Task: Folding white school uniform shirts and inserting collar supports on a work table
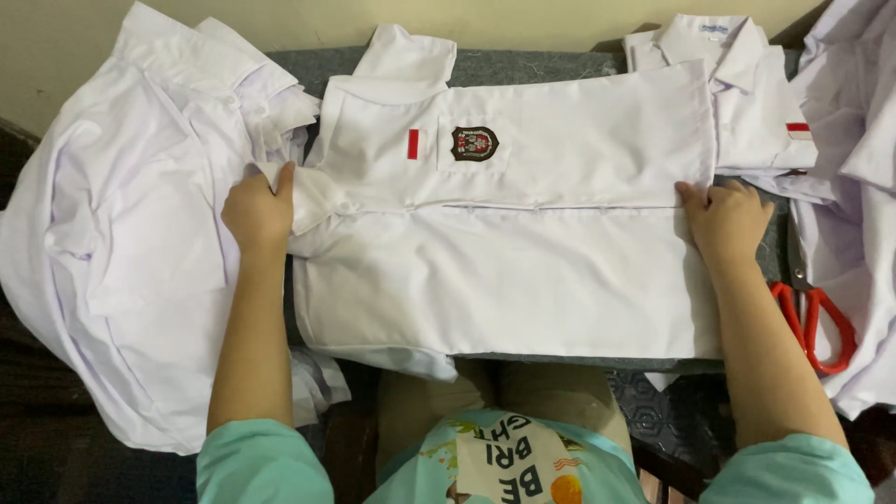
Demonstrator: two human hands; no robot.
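Worktop [560, 65]: grey, padded, against a pale wall.
Shirt [504, 271]: white, spread between both hands; judged light, limp.
Left hand [257, 210]: fingers pinch collar end.
Right hand [728, 219]: fingers pressed together on hem.
Scissors [817, 317]: just beyond right fingers.

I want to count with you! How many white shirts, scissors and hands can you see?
White shirts laid flat with a collar showing: 2, one under the hands, one folded at top right
Heaps of white cloth: 2
Red-handled scissors: 1
Hands: 2
Total: 7
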